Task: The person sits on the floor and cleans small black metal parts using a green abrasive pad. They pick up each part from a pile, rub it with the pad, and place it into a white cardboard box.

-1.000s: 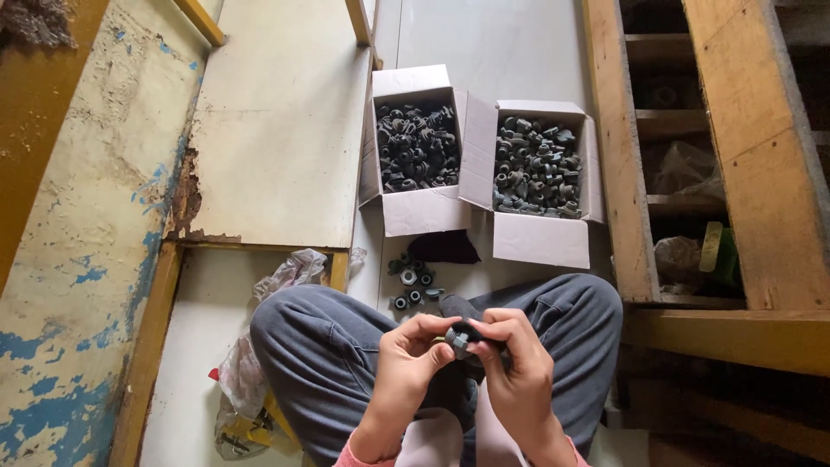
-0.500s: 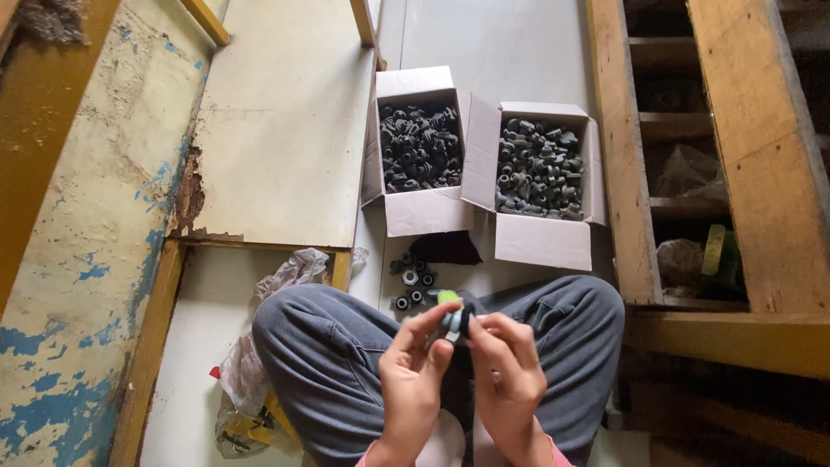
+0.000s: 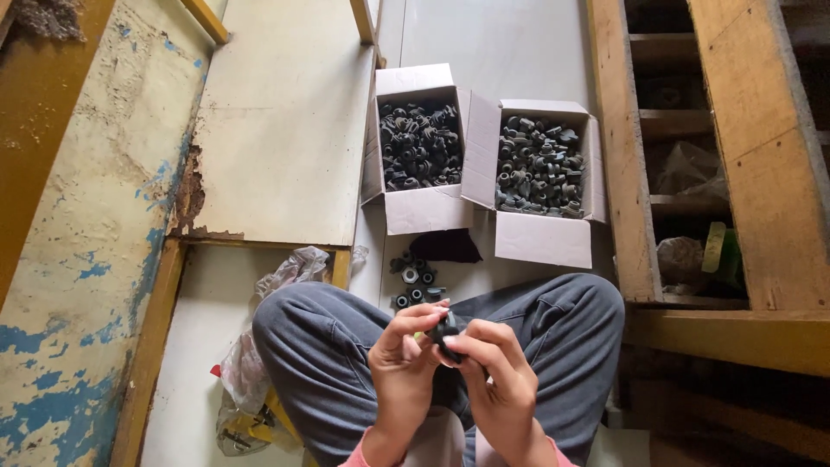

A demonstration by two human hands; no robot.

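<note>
Closest to the camera, the left hand (image 3: 405, 359) and the right hand (image 3: 493, 376) meet above the lap of the person, who sits cross-legged in grey trousers (image 3: 328, 346). Both hands pinch one small black part (image 3: 447, 330) between them: the fingertips of each hand are closed on it from its own side, so most of the part is hidden.

Just beyond the knees, on the pale floor (image 3: 501, 43), lies a little heap of loose black parts (image 3: 413, 281), some with a light ring in the middle. Beside the heap there is a dark cloth (image 3: 445, 247).

Further away stand two open white cardboard boxes, touching each other by their flaps. The left box (image 3: 419, 143) is full of dark black parts. The right box (image 3: 540, 169) holds greyer parts of a similar kind. No label is readable on the boxes.

At the left knee a crumpled clear plastic bag (image 3: 281, 281) lies on the floor. Far left there is a board with peeling blue paint (image 3: 78, 259), and on the right a wooden pallet (image 3: 743, 173).
</note>
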